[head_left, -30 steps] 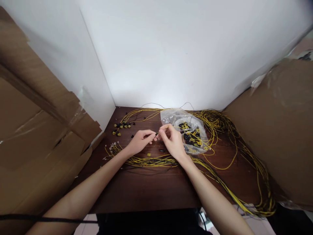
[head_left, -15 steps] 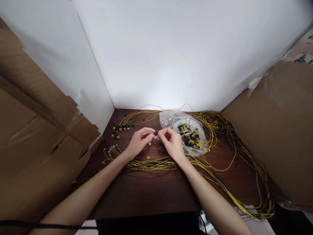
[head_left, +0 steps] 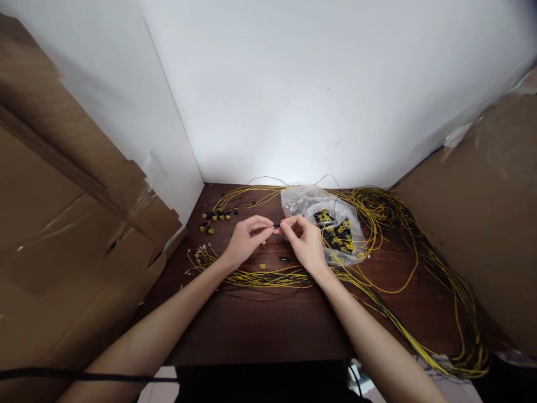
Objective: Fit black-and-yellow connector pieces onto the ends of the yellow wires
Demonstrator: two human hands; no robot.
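Observation:
My left hand (head_left: 248, 239) and my right hand (head_left: 305, 242) meet above the middle of the table, fingertips pinched together. Between them is a small black connector part (head_left: 276, 226), gripped from both sides; most of it is hidden by the fingers. Below the hands a yellow connector piece (head_left: 262, 266) and a black connector piece (head_left: 285, 258) lie on the wood. A clear plastic bag (head_left: 356, 226) just right of my right hand holds several black and yellow connectors (head_left: 340, 238).
A bundle of yellow and black wires (head_left: 268, 278) crosses under my wrists, white-tipped ends (head_left: 203, 254) at left. Finished-looking black and yellow plugs (head_left: 216, 215) lie at back left. Coiled wires (head_left: 373, 204) sit at back right. Cardboard (head_left: 62, 252) flanks the brown table (head_left: 260, 330).
The whole view has shifted slightly, so the scene appears a little further right. Both hands keep their pinch on the small black part, with hardly any change in pose.

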